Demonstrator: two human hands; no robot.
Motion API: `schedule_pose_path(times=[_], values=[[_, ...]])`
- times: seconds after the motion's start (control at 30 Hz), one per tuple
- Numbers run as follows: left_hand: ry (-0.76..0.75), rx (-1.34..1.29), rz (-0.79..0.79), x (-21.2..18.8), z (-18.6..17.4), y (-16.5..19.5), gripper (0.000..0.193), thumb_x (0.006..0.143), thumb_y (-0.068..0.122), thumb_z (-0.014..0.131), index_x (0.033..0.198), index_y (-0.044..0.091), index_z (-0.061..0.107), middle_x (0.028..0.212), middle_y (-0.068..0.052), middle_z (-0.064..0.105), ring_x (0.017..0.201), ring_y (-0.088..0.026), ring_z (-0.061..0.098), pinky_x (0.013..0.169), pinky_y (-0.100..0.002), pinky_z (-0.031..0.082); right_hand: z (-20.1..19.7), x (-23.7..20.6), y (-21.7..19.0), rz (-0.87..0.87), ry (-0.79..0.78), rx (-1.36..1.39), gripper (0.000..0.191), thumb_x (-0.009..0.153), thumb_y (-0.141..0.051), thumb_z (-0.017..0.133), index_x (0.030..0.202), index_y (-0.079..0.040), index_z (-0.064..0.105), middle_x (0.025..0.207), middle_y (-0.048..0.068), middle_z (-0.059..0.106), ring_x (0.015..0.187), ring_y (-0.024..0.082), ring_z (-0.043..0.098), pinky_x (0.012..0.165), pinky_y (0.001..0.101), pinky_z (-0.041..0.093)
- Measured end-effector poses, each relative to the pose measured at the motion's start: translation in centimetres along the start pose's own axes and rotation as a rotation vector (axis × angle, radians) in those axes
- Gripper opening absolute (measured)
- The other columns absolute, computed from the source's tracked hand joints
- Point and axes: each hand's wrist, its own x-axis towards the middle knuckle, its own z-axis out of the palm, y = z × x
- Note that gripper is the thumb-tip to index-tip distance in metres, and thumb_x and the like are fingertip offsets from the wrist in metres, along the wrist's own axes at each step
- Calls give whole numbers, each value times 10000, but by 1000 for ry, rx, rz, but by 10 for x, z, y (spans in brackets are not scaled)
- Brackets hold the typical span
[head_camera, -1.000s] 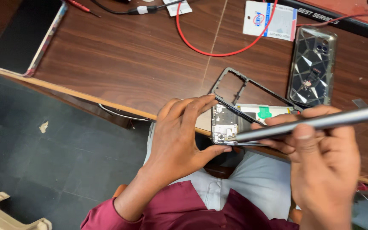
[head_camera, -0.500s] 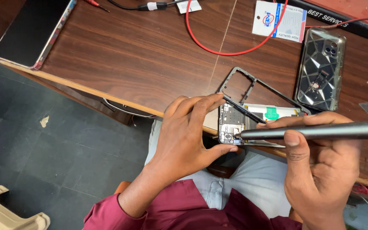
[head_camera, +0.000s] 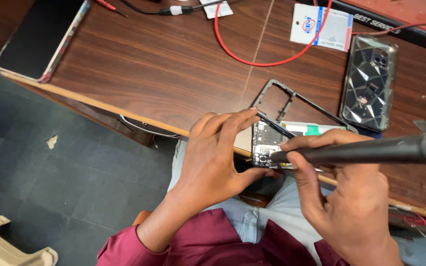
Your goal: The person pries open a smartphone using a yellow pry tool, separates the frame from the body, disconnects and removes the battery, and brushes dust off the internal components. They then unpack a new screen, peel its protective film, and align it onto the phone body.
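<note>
Left hand (head_camera: 213, 157) fingers pinch opened phone (head_camera: 272, 145) at wooden desk (head_camera: 139, 74) edge. Right hand (head_camera: 351, 207) grips black screwdriver (head_camera: 371, 150), tip on board. Risk: tip slips, gouges circuitry; phone overhangs lap, could drop. Loose frame (head_camera: 292, 103) may shift.

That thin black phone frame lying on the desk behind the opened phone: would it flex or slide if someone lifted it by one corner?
The black phone frame is likely light and a bit flexible: it is an open outline of narrow rails. It may slide easily on the smooth wooden desk. One rail runs under the left hand's fingertips, so lifting could snag there.
</note>
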Motion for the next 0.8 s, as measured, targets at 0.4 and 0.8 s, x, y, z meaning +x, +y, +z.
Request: schedule_pose_path(times=[0.4, 0.8], values=[[7, -6, 21, 0, 0, -2, 966, 671, 452, 925, 1433, 53, 486, 1360, -60, 652, 1239, -290, 587, 1072, -462, 428, 2, 2, 4, 20, -19, 137, 362, 963, 38, 667, 1189, 69, 386, 1051, 188, 745, 990, 206, 775, 812, 274, 635], [13, -12, 40, 0, -1, -2, 939, 686, 435, 923, 1425, 47, 492, 1381, -78, 636, 1266, -291, 580, 1094, -463, 417, 2, 6, 2, 56, 6, 152, 362, 972, 31, 675, 1214, 73, 408, 1053, 175, 749, 993, 202, 776, 746, 277, 599]])
